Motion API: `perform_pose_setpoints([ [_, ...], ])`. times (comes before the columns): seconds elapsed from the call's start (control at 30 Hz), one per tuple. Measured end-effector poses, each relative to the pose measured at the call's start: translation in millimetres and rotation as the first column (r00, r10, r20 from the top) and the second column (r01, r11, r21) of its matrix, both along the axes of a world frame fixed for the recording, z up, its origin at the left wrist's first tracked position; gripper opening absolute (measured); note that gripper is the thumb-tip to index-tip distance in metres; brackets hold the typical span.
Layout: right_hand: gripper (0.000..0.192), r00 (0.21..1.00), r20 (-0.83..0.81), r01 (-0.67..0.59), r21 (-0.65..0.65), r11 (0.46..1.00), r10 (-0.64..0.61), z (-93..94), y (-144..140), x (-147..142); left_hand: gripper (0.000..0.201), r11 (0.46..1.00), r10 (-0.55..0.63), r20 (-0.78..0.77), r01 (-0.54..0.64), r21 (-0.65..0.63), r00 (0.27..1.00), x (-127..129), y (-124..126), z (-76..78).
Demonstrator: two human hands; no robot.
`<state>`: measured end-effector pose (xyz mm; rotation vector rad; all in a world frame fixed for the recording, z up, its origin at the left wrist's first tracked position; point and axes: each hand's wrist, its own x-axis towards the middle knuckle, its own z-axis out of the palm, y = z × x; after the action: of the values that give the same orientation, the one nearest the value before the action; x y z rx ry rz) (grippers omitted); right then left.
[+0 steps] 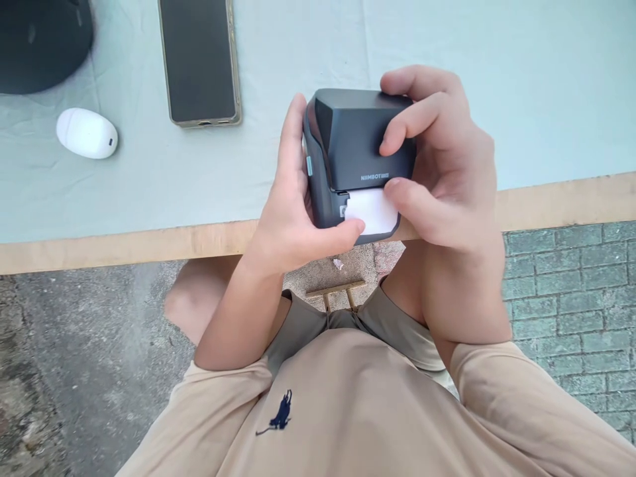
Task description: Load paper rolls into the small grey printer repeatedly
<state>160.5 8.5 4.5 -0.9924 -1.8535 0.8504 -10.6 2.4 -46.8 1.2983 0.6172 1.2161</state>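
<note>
A dark label printer [358,139] marked NIIMBOT is held up over the table's near edge, between both hands. My left hand [291,205] grips its left side, with the thumb lying on a white paper label [375,211] that sticks out below the lid. My right hand [442,159] is at the printer's right side; its thumb touches the label's upper right corner and its fingers curl over the lid. The fingers behind the printer are hidden.
On the pale green tablecloth [546,99] lie a smartphone [201,59] and a white earbud case [87,134]. A black round object [40,43] stands at the far left corner. The wooden table edge [124,246] runs across in front of my legs.
</note>
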Motion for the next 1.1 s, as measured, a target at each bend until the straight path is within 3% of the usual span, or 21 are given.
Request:
perform_pose_setpoints([
  [0.07, 0.019, 1.0, -0.015, 0.012, -0.005, 1.0, -0.012, 1.8, -2.8, -3.2, 0.092, 1.0, -0.007, 0.079, 0.009, -0.019, 0.997, 0.2, 0.4, -1.5],
  [0.13, 0.024, 0.998, -0.062, 0.002, -0.027, 1.0, -0.004, 3.7, -5.2, -6.9, 0.079, 0.996, 0.057, 0.135, -0.047, -0.076, 0.989, 1.0, -0.8, 0.7],
  [0.27, 0.047, 0.99, -0.132, -0.062, -0.154, 0.986, 0.041, 4.4, -8.0, -11.5, 0.054, 0.974, 0.176, 0.114, -0.156, -0.165, 0.978, 2.8, -3.6, 8.6],
  [0.5, 0.054, 0.954, -0.299, -0.111, -0.263, 0.958, 0.028, -7.6, -10.2, -13.2, 0.06, 0.98, 0.159, 0.191, -0.131, -0.149, 0.969, 2.6, 1.4, 4.4],
  [0.67, 0.052, 0.956, -0.292, -0.089, -0.254, 0.963, 0.011, -11.2, -9.3, -14.4, 0.065, 0.99, 0.107, 0.24, -0.082, -0.112, 0.965, -0.7, 5.7, -3.0],
  [0.73, 0.05, 0.961, -0.277, -0.087, -0.238, 0.967, 0.018, -11.6, -8.5, -14.4, 0.06, 0.983, 0.125, 0.203, -0.093, -0.158, 0.971, -1.6, 6.7, -4.3],
  [0.87, 0.045, 0.964, -0.264, -0.079, -0.225, 0.971, 0.017, -14.0, -8.4, -15.9, 0.064, 0.995, 0.07, 0.236, -0.051, -0.084, 0.969, -2.0, 5.4, -2.0],
  [1.03, 0.042, 0.976, -0.217, -0.014, -0.153, 0.988, -0.02, -16.0, -9.2, -19.3, 0.049, 0.981, 0.142, 0.093, -0.127, -0.146, 0.985, 4.6, 1.7, 6.7],
  [1.1, 0.038, 0.982, -0.183, 0.022, -0.106, 0.994, -0.042, -14.6, -9.7, -19.6, 0.057, 0.977, 0.161, -0.019, -0.162, -0.139, 0.987, 10.0, 4.8, 5.9],
])
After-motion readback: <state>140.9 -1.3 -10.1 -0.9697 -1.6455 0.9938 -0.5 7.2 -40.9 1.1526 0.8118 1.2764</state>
